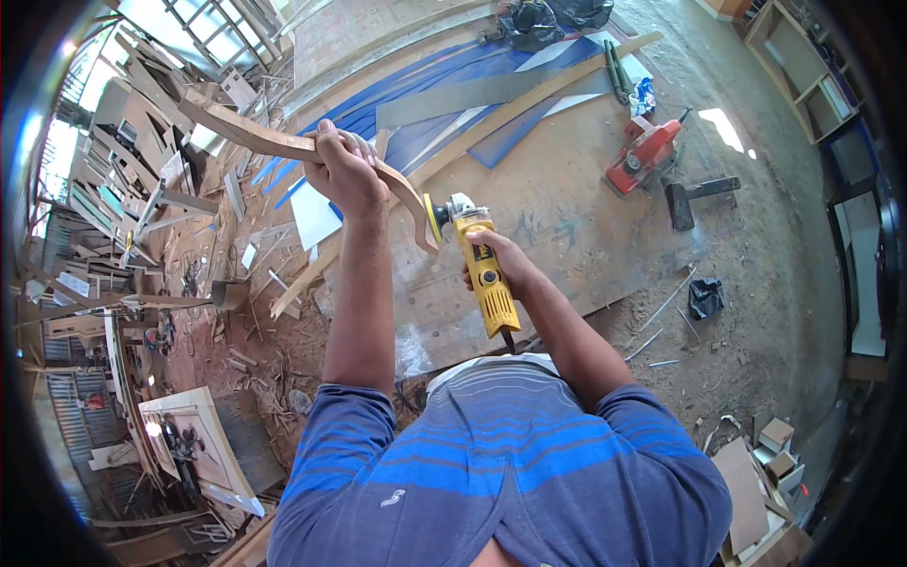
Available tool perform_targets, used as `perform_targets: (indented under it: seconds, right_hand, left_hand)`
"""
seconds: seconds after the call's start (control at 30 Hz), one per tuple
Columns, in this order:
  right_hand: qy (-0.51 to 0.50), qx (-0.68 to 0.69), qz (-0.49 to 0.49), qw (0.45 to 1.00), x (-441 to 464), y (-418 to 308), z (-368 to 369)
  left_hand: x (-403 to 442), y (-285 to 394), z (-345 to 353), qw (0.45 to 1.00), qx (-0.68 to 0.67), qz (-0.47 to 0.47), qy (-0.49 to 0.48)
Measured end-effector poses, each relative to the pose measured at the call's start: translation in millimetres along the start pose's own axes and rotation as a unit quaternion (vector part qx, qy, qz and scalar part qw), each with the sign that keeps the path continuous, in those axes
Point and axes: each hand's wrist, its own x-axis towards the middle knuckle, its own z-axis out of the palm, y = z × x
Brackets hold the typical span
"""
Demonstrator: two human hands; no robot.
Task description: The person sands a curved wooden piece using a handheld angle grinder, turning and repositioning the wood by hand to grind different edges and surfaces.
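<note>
My left hand (347, 170) is wrapped around the middle of a long, curved piece of wood (248, 132), holding it up above the workbench. In my right hand (501, 260) is a yellow angle grinder (491, 295), gripped around its body. The grinder's yellow-edged disc (434, 218) is right by the lower curved end of the wood; whether the two touch, I cannot tell. My left fingers hide part of the wood, and the grinder's body covers most of my right fingers.
On the workbench (557, 255) lie a red power planer (647, 153), a hammer (694, 197), pliers-like green handles (616, 71), blue sheets (510, 137) and a long wood strip (539, 109). Black plastic bags (529, 24) sit at the far edge. Scrap wood litters the left floor.
</note>
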Motion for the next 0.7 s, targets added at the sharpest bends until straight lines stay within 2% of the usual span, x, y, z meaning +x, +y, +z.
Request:
perform_targets:
  seconds: [0.2, 0.4, 0.5, 0.7]
  right_hand:
    - [-0.024, 0.052, 0.030, 0.998, 12.6, 18.0, -11.2]
    - [-0.002, 0.038, 0.031, 0.999, 19.3, 21.1, -14.6]
    - [0.018, 0.035, 0.015, 0.999, 12.9, 14.5, -11.8]
    - [-0.032, 0.018, -0.035, 0.999, -14.9, -19.2, 10.5]
  left_hand:
    - [0.6, -3.5, 2.4, 1.000, 0.004, -0.001, 0.004]
    - [-1.7, -1.4, 1.6, 1.000, -0.005, -0.006, -0.007]
    - [-5.5, 3.3, 4.3, 1.000, -0.002, 0.000, 0.001]
    - [-1.5, 2.9, -1.3, 1.000, 0.009, 0.001, 0.006]
